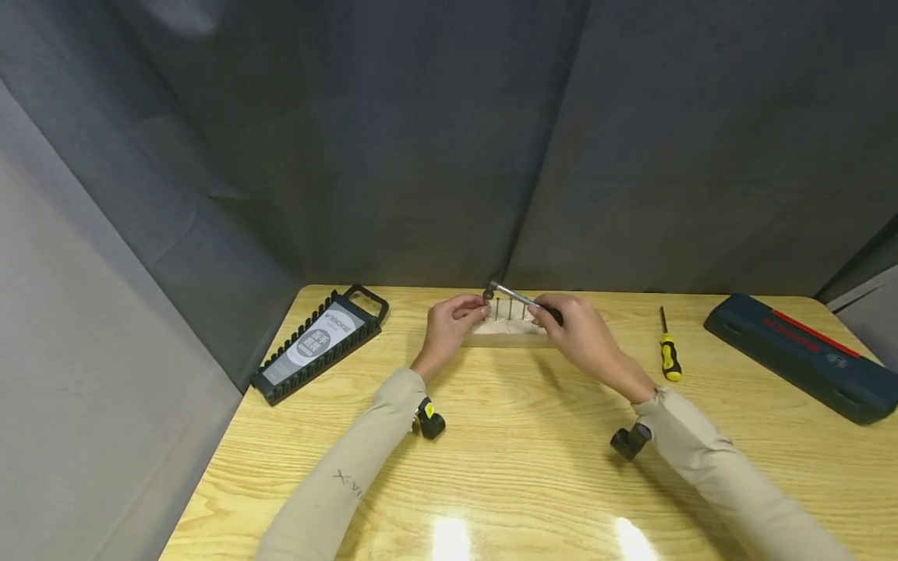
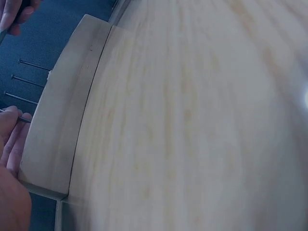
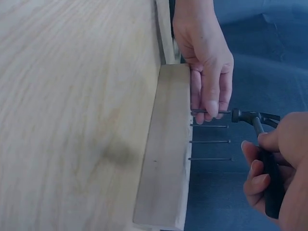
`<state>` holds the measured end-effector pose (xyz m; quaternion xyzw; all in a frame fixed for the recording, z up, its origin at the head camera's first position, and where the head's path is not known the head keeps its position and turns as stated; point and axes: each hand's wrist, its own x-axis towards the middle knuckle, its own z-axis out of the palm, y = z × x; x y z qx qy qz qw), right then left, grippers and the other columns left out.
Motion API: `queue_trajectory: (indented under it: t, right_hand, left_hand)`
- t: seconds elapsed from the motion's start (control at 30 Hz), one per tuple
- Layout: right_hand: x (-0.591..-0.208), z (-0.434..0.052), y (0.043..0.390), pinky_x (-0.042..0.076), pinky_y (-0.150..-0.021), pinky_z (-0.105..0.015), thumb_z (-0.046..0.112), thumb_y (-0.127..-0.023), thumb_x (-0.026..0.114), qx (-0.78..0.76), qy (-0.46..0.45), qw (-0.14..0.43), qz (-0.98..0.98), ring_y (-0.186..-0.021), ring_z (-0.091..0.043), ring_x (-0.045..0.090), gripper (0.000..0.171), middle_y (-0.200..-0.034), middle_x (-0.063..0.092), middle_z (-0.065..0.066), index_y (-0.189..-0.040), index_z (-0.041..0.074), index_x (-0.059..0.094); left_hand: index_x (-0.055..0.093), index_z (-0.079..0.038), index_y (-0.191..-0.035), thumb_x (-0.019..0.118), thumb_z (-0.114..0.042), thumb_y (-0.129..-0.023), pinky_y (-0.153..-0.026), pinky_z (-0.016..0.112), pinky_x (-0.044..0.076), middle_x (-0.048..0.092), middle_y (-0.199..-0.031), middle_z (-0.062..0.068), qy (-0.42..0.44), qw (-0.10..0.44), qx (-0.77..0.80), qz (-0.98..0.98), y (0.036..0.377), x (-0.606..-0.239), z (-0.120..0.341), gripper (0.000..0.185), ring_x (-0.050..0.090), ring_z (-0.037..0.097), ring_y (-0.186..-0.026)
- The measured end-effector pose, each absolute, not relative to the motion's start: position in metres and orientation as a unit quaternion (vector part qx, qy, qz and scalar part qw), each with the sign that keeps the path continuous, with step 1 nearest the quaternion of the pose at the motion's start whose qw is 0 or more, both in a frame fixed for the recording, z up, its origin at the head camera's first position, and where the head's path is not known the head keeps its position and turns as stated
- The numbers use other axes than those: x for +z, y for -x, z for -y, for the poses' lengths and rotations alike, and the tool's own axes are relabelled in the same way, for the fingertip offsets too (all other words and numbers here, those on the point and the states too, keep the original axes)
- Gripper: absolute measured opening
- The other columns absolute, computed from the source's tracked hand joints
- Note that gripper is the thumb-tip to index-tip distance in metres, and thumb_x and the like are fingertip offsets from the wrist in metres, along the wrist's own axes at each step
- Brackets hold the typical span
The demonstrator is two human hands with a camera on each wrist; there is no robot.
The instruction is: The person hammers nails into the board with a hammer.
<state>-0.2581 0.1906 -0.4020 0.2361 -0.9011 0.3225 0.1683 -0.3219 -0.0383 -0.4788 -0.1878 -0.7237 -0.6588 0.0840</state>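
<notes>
A wooden block (image 1: 508, 340) lies at the back of the table with three nails (image 3: 210, 142) standing in a row in its top. My left hand (image 1: 449, 326) is at the block's left end, thumb and fingers pinching another nail (image 3: 224, 112) upright on it. The right hand (image 1: 584, 333) grips a small claw hammer (image 1: 517, 294) by its dark handle. In the right wrist view the hammer's face sits right at the head of the pinched nail. The left wrist view shows the left fingers (image 2: 18, 144) beside the block, partly cut off by the frame.
To the left lies a black wrench rack (image 1: 316, 343) with a printed label. A yellow-and-black screwdriver (image 1: 669, 354) lies right of the hands, with a dark blue Bosch case (image 1: 800, 351) farther right. Dark curtain (image 1: 393, 156) hangs behind the table's back edge.
</notes>
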Motion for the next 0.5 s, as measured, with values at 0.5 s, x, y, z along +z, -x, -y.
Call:
queue_trajectory:
  t: [0.5]
  right_hand:
    - [-0.378,-0.187,0.258,0.038,-0.052,-0.018,0.007,-0.104,0.065,0.381,-0.231,0.293,0.846,-0.059,-0.013,0.054,0.014,-0.08,0.07,-0.011,-0.107,-0.003,0.074]
  left_hand:
    - [0.077,0.001,-0.113,0.075,-0.005,-0.097,-0.083,0.031,0.065,0.078,-0.107,0.018,0.186,0.074,-0.661,0.723,0.32,-0.478,0.039,0.018,0.077,0.031,-0.097]
